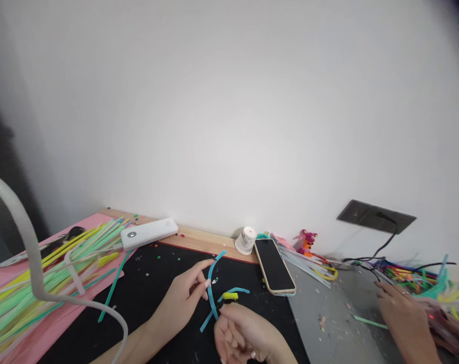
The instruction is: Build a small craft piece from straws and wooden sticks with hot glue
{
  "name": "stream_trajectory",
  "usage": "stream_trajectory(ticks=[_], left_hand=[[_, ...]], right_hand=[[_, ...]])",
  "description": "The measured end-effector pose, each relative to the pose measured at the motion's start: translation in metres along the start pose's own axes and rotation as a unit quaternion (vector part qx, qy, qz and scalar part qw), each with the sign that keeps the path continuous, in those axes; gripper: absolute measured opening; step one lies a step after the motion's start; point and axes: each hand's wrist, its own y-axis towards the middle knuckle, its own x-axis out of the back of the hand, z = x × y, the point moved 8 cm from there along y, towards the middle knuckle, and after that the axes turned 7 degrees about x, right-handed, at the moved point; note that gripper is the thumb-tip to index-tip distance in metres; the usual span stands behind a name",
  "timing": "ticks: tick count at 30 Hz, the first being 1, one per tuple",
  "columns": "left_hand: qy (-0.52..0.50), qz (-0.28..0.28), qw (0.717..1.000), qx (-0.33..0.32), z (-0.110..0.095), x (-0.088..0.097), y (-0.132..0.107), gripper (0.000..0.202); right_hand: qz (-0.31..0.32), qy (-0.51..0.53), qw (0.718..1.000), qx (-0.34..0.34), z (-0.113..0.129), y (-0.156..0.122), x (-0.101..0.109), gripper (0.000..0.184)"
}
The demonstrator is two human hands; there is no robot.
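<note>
A blue pipe cleaner (pixel 211 283), bent in a curve, stands between my two hands over the black mat (pixel 164 273). My left hand (pixel 187 290) pinches it along its upper half with thumb and fingertips. Its lower part meets my right hand (pixel 248 333), which is closed on it between thumb and curled fingers. From the same grip stick out another blue length (pixel 240 290), a short yellow piece (pixel 230 296) and something small and black. How these pieces join is hidden by my right thumb.
Many pipe cleaners (pixel 81 273) lie on pink sheets at left, behind a white curved tube (pixel 32 253). A white device (pixel 149 233), paper cup (pixel 246 240), phone (pixel 275 267) and pink-orange figure (pixel 308 242) line the wall. Another person's hand (pixel 406 313) works at right.
</note>
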Motion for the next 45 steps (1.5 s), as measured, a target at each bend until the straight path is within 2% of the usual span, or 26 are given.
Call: stream_trajectory(ticks=[4,8,12,16,29,32,34,36,38,40,41,42,45], left_hand=[[-0.016,0.045,0.999,0.016,0.003,-0.009,-0.001,0.040],[-0.078,0.102,0.991,0.033,0.003,-0.021,-0.003,0.041],[-0.115,0.149,0.981,0.042,0.006,-0.032,-0.006,0.044],[-0.147,0.185,0.970,0.062,0.013,-0.040,-0.009,0.043],[-0.124,0.147,0.978,0.075,0.015,-0.035,-0.004,0.052],[-0.094,0.118,0.987,0.062,0.016,-0.028,0.000,0.054],[-0.077,0.089,0.992,0.050,0.016,-0.020,0.004,0.054],[-0.077,0.071,0.993,0.051,0.018,-0.015,0.006,0.054],[-0.086,0.072,0.992,0.060,0.019,-0.015,0.006,0.052],[-0.094,0.087,0.989,0.067,0.018,-0.019,0.003,0.050],[-0.096,0.098,0.988,0.067,0.017,-0.021,0.001,0.049],[-0.096,0.109,0.987,0.068,0.015,-0.024,-0.001,0.048],[-0.098,0.128,0.985,0.068,0.012,-0.029,-0.004,0.045]], right_hand=[[-0.026,0.017,0.999,0.031,0.006,-0.001,0.004,0.068],[-0.061,0.003,0.996,0.062,0.017,-0.004,0.005,0.061],[-0.089,-0.048,0.994,0.051,0.023,-0.007,0.002,0.057],[-0.083,-0.090,0.991,0.053,0.026,-0.008,-0.001,0.049],[-0.160,-0.130,0.974,0.094,0.030,-0.007,0.013,0.035],[-0.158,-0.130,0.973,0.102,0.034,-0.010,0.013,0.032],[-0.181,-0.123,0.968,0.125,0.040,-0.012,0.018,0.032],[-0.246,-0.126,0.946,0.173,0.050,-0.018,0.029,0.031],[-0.327,-0.171,0.900,0.232,0.063,-0.027,0.039,0.023],[-0.379,-0.258,0.849,0.262,0.071,-0.033,0.041,0.008],[-0.386,-0.304,0.831,0.260,0.073,-0.033,0.039,0.004],[-0.387,-0.345,0.817,0.252,0.073,-0.031,0.035,0.008],[-0.388,-0.412,0.790,0.236,0.071,-0.026,0.027,0.008]])
